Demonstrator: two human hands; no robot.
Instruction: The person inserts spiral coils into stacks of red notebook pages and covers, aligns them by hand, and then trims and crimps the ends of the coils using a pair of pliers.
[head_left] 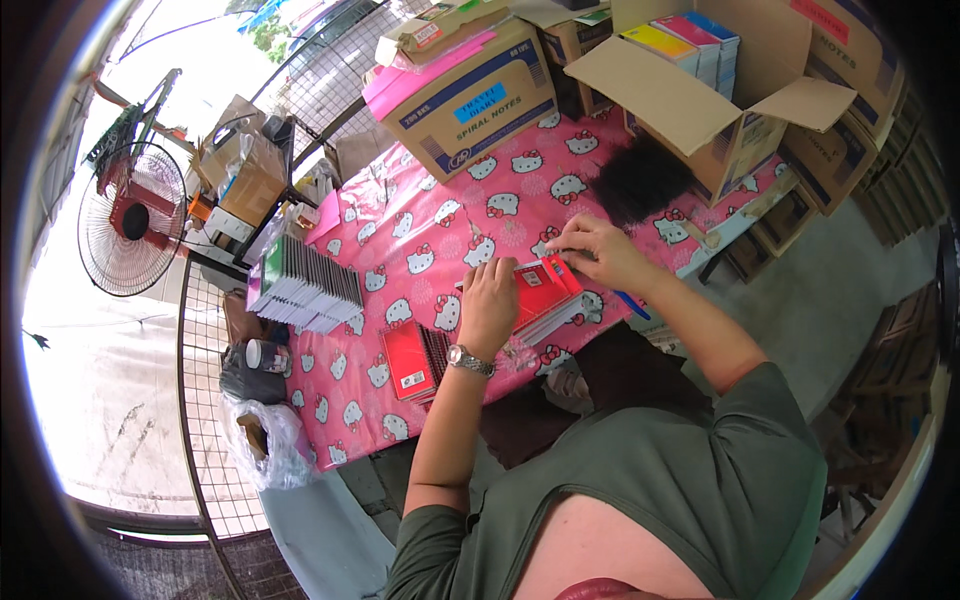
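Head view, centre of frame
Left hand (pixel 488 305): palm down, fingers together, pressed flat on a stack of red notebooks (pixel 540 295); a metal wristwatch (pixel 470 360) on the wrist.
Right hand (pixel 590 248): fingers curled narrow, pinching the upper right corner of the top red notebook.
Stack of red notebooks: lies at the near edge of the table (pixel 400 240), which is covered in a pink cartoon-cat cloth; just below the frame's centre.

Head view, lower left of centre
Second red pile (pixel 415 362): spiral-bound, just left of the left wrist, apart from the held stack.

Head view, left
Fanned row of notebooks (pixel 305 288): dark and pale edges, at the table's left end.
Standing fan (pixel 132 220): beyond the wire fence, far left.

Head view, top
Closed carton (pixel 470 95): pink sheet on top, upper centre.
Open carton (pixel 720 90): upper right, coloured pads standing inside.
Black bundle (pixel 640 180): dark and fuzzy, between the open carton and the right hand.
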